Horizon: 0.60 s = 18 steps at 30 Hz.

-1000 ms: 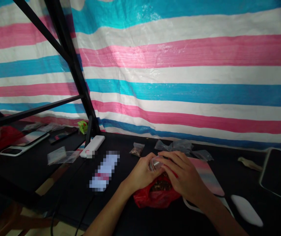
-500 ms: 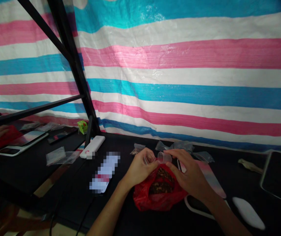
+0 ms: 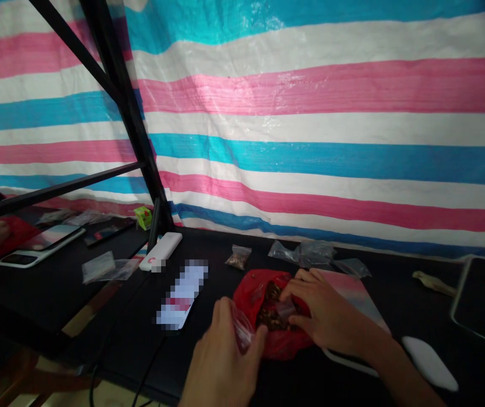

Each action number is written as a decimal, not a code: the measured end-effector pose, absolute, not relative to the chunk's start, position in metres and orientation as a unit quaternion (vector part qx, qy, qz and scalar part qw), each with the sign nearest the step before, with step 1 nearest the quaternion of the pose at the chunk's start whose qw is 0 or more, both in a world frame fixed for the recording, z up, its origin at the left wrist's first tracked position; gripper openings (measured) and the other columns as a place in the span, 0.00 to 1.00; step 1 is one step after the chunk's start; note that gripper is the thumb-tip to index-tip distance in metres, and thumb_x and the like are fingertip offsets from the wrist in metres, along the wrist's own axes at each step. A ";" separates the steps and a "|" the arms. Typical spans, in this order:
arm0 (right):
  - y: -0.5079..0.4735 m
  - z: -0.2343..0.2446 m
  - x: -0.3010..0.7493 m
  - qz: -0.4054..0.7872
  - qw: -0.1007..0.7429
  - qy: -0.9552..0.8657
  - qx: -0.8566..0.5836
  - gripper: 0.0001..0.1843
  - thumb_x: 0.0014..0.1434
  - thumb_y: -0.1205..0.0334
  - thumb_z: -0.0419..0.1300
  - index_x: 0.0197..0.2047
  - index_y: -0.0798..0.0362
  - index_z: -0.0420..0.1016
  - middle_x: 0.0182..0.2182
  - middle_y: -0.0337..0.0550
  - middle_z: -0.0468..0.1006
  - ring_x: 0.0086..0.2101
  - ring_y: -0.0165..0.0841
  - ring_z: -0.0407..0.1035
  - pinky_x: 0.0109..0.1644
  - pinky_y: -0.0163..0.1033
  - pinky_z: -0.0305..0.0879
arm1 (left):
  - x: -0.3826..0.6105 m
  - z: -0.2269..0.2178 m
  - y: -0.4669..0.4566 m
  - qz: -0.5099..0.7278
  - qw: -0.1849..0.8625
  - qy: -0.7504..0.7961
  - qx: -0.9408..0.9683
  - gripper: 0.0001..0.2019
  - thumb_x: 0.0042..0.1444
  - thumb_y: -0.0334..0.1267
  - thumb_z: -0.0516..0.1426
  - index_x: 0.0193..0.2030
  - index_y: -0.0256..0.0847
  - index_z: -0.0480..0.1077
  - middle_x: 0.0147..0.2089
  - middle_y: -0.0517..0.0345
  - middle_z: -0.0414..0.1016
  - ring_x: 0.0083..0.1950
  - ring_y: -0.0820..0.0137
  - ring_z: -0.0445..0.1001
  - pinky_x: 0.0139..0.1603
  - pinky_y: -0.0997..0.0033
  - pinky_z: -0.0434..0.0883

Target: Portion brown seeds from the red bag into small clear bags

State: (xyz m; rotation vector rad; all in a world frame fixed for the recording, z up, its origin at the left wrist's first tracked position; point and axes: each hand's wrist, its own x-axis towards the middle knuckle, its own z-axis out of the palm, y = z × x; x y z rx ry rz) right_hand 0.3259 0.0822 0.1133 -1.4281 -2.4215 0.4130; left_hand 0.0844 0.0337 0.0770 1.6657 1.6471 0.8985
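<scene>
Right hand (image 3: pixel 327 314), fingers curled narrowly around a small clear plastic cup (image 3: pixel 287 309), inside the mouth of a red plastic bag (image 3: pixel 251 291) of dried brown pieces (image 3: pixel 273 316). Left hand (image 3: pixel 221 364), pinching a clear plastic bag (image 3: pixel 242 329), just beside the red bag. Beyond both hands, on the black tabletop (image 3: pixel 200 246), a small filled zip bag (image 3: pixel 238 258).

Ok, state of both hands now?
Left hand: closed, holding a clear plastic bag.
Right hand: closed on a small clear cup in a red bag.
</scene>
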 end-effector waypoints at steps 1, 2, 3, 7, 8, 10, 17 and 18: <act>0.081 0.114 0.326 0.146 0.147 -0.843 -0.496 0.11 0.54 0.68 0.68 0.40 0.45 0.78 0.41 0.41 0.79 0.44 0.42 0.69 0.50 0.48 0.60 | 0.088 0.073 0.024 0.330 0.320 0.626 0.630 0.16 0.58 0.53 0.62 0.45 0.47 0.66 0.40 0.53 0.76 0.32 0.62 0.76 0.31 0.68 0.60; 0.080 0.116 0.325 0.148 0.145 -0.844 -0.495 0.11 0.54 0.68 0.68 0.40 0.45 0.78 0.41 0.41 0.79 0.44 0.42 0.68 0.50 0.48 0.60 | 0.091 0.071 0.019 0.329 0.315 0.635 0.624 0.15 0.59 0.53 0.61 0.45 0.48 0.66 0.42 0.52 0.76 0.33 0.61 0.76 0.31 0.68 0.60; 0.080 0.117 0.325 0.148 0.144 -0.845 -0.493 0.12 0.54 0.68 0.68 0.40 0.45 0.78 0.41 0.41 0.79 0.44 0.42 0.68 0.50 0.48 0.60 | 0.092 0.070 0.019 0.329 0.308 0.640 0.622 0.15 0.59 0.52 0.61 0.45 0.47 0.66 0.42 0.52 0.75 0.35 0.60 0.77 0.32 0.67 0.61; 0.083 0.122 0.327 0.134 0.159 -0.849 -0.485 0.12 0.56 0.67 0.67 0.43 0.44 0.78 0.43 0.42 0.80 0.46 0.43 0.69 0.53 0.50 0.59 | 0.083 0.085 0.051 0.391 0.247 0.638 0.615 0.14 0.64 0.53 0.57 0.45 0.46 0.64 0.40 0.55 0.73 0.38 0.61 0.75 0.37 0.66 0.64; 0.084 0.122 0.328 0.127 0.167 -0.850 -0.484 0.12 0.57 0.67 0.67 0.44 0.44 0.78 0.43 0.42 0.80 0.46 0.43 0.69 0.53 0.50 0.59 | 0.080 0.090 0.064 0.401 0.243 0.629 0.620 0.13 0.64 0.53 0.56 0.43 0.46 0.64 0.37 0.57 0.72 0.37 0.63 0.73 0.37 0.67 0.64; 0.088 0.120 0.332 0.113 0.181 -0.849 -0.484 0.12 0.57 0.67 0.67 0.45 0.45 0.78 0.44 0.42 0.80 0.47 0.44 0.68 0.54 0.51 0.59 | 0.076 0.095 0.092 0.400 0.260 0.596 0.646 0.12 0.64 0.50 0.56 0.39 0.44 0.64 0.32 0.61 0.69 0.33 0.66 0.70 0.35 0.69 0.62; 0.096 0.112 0.336 0.097 0.203 -0.845 -0.485 0.11 0.58 0.66 0.66 0.44 0.46 0.78 0.44 0.44 0.80 0.47 0.44 0.69 0.53 0.50 0.59 | 0.090 0.080 0.150 0.342 0.311 0.511 0.725 0.07 0.58 0.38 0.59 0.38 0.43 0.64 0.33 0.62 0.70 0.32 0.71 0.67 0.34 0.72 0.61; 0.097 0.111 0.336 0.094 0.205 -0.845 -0.485 0.10 0.58 0.66 0.66 0.44 0.46 0.77 0.43 0.43 0.80 0.47 0.44 0.69 0.53 0.50 0.59 | 0.093 0.079 0.151 0.326 0.294 0.515 0.736 0.06 0.58 0.36 0.59 0.39 0.43 0.65 0.33 0.61 0.71 0.32 0.70 0.68 0.34 0.72 0.60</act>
